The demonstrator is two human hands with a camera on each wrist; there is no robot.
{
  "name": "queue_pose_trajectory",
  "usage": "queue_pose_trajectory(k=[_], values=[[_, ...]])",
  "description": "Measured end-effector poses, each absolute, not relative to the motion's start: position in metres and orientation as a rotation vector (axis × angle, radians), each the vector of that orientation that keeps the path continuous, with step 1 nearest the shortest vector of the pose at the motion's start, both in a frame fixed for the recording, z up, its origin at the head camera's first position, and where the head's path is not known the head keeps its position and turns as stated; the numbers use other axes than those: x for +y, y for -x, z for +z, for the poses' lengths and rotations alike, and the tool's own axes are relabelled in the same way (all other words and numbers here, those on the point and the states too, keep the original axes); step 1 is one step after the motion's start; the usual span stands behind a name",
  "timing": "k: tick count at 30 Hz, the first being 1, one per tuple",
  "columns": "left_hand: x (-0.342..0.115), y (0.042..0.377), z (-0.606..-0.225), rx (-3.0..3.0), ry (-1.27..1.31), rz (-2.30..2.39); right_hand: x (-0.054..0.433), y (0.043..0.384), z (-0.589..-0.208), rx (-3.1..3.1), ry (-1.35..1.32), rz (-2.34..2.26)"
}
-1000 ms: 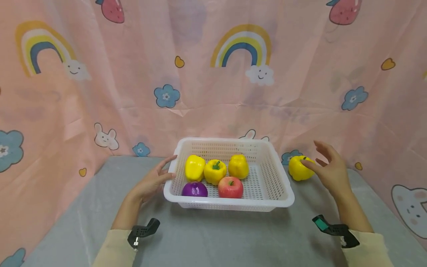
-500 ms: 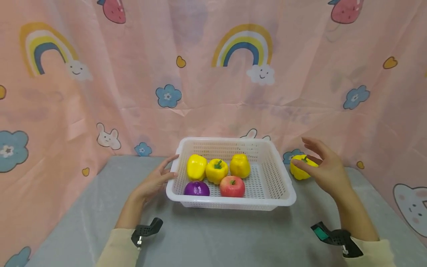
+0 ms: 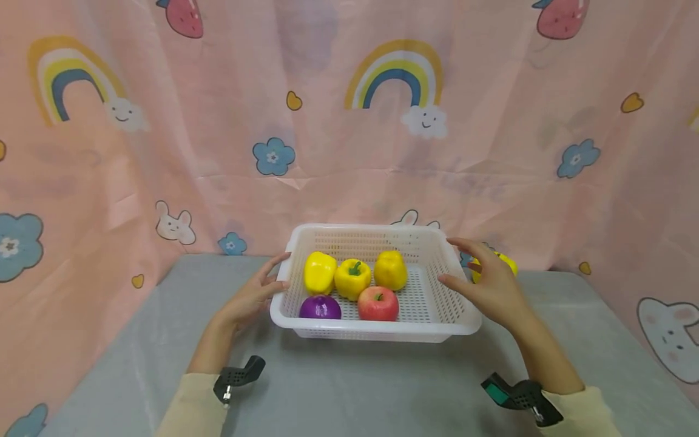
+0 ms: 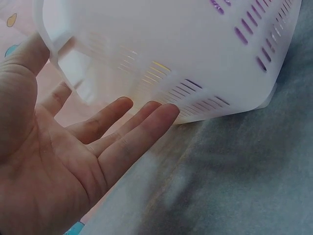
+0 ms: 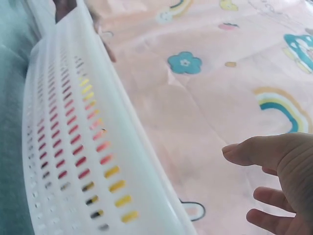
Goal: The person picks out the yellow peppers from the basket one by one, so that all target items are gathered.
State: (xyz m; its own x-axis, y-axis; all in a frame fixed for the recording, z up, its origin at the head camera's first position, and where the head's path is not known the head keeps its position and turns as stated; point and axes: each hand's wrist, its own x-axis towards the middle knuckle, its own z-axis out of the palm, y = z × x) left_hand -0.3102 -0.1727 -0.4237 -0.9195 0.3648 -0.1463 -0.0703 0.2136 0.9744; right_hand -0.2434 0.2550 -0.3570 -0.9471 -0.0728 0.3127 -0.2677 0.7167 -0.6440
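Observation:
A white slotted plastic basket (image 3: 377,328) stands on the grey table. Inside are three yellow bell peppers (image 3: 320,273), a purple, glossy, onion-like ball (image 3: 320,307) and a red apple (image 3: 378,303). My left hand (image 3: 252,298) holds the basket's left rim, thumb hooked over it; in the left wrist view the other fingers (image 4: 142,134) extend along the outer wall. My right hand (image 3: 494,291) hovers at the right rim, thumb and fingers spread apart and holding nothing. Another yellow bell pepper (image 3: 509,262) lies beyond it, largely hidden by that hand.
A pink patterned curtain (image 3: 349,182) hangs right behind the basket. The grey tabletop (image 3: 355,388) stretches in front and to both sides. Dark wrist mounts (image 3: 516,394) sit at both cuffs.
My right hand has moved left, from beside the lone yellow bell pepper to the basket's right rim, leaving that pepper on the table. The left hand stays put.

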Motion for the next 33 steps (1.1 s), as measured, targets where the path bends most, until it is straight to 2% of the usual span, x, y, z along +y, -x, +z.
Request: queue_pose_trajectory(k=[15,33], values=[[-0.171,0.309,-0.423,2.149,-0.283,1.754,0.215,0.267,-0.366,-2.737,-0.377,1.057],[-0.171,0.308,-0.424,2.167,-0.258,1.754,0.192,0.304,-0.383,-2.771,-0.321,1.185]])
